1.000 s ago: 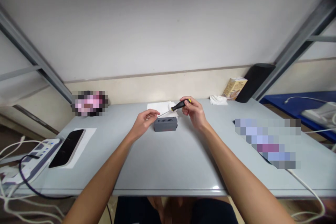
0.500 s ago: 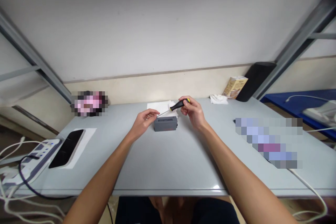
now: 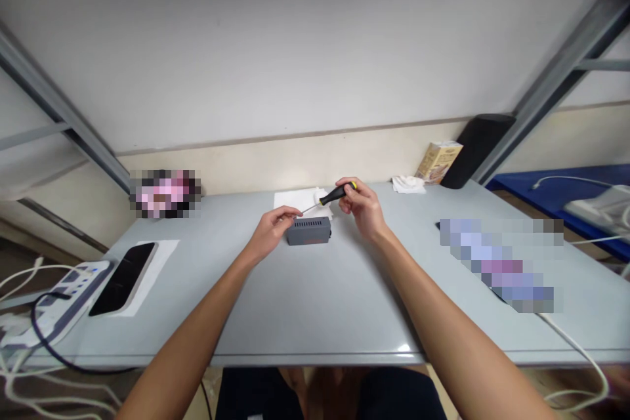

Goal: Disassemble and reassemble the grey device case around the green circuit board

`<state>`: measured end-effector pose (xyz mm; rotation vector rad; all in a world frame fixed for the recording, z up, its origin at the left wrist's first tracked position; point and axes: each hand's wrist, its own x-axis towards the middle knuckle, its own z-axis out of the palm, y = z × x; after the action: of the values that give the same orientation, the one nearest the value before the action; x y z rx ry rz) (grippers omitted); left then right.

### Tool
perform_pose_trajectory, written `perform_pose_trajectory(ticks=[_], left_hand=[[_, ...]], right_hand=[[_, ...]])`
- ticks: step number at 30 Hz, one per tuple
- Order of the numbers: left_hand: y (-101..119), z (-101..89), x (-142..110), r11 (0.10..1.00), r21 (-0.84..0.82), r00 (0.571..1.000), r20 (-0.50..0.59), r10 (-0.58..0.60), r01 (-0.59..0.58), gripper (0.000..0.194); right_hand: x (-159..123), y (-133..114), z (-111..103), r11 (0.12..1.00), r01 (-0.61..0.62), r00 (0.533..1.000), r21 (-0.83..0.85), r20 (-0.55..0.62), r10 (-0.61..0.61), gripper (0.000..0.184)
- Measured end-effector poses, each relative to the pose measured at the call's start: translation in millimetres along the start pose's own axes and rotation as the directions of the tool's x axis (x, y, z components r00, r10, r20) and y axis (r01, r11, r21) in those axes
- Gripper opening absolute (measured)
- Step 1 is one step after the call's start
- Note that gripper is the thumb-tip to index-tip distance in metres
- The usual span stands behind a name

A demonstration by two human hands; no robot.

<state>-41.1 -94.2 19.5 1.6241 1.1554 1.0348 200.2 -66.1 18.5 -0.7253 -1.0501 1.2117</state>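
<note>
Black-handled screwdriver (image 3: 337, 194) with yellow at its butt end and a slim metal shaft: we hold it aslant over the middle of the pale grey bench (image 3: 315, 315), its shaft sloping down to our left. Nearest to us, below the bench's front edge, are our legs in dark clothing (image 3: 260, 394). At the left end lie a white-and-grey power strip (image 3: 73, 302) with white and black cables about it and, just beside it, a dark-screened phone (image 3: 125, 279) on a white sheet (image 3: 156, 272). To the right, a bluish, pixelated flat object (image 3: 497, 262) has a white cable (image 3: 575, 348) by its near end. In the middle sits a dark grey rectangular box (image 3: 308, 233) with a row of slots along its upper part and a small black projection at its right end. Our left hand (image 3: 268, 233) is just above its left end, thumb and fingers pinching the shaft near its tip; we cannot make out the tip itself. Our right hand (image 3: 363, 207) has its fingers curled round the screwdriver's handle. Behind the box lies some white paper (image 3: 290, 199). Farther back, a pink-and-black pixelated object (image 3: 165, 194) is at the left, while a crumpled white tissue (image 3: 408, 185), a yellow printed carton (image 3: 438, 163) and a black cylinder (image 3: 476, 154) leaning aslant stand near the wall (image 3: 295, 46) at the right.
</note>
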Motion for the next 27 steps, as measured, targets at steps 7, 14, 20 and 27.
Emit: perform_pose_trajectory(ticks=[7, 14, 20, 27], left_hand=[[-1, 1.6, 0, 0.986, -0.108, 0.99, 0.069, -0.122, 0.129, 0.029], [-3, -10.4, 1, 0.991, -0.108, 0.989, 0.134, -0.067, 0.082, 0.028], [2, -25.3, 0, 0.999, -0.035, 0.985, 0.169, -0.027, 0.034, 0.03], [-2, -22.3, 4, 0.998, 0.011, 0.995, 0.087, -0.055, 0.054, 0.03]], right_hand=[[4, -1, -7, 1.0, -0.011, 0.99, 0.011, -0.14, 0.012, 0.037], [13, 6, -26, 0.971, -0.117, 0.926, 0.207, -0.331, 0.182, 0.048], [17, 5, -34, 0.953, -0.089, 0.884, 0.288, -0.418, 0.209, 0.053], [17, 7, -26, 0.976, -0.055, 0.897, 0.212, -0.42, 0.142, 0.043]])
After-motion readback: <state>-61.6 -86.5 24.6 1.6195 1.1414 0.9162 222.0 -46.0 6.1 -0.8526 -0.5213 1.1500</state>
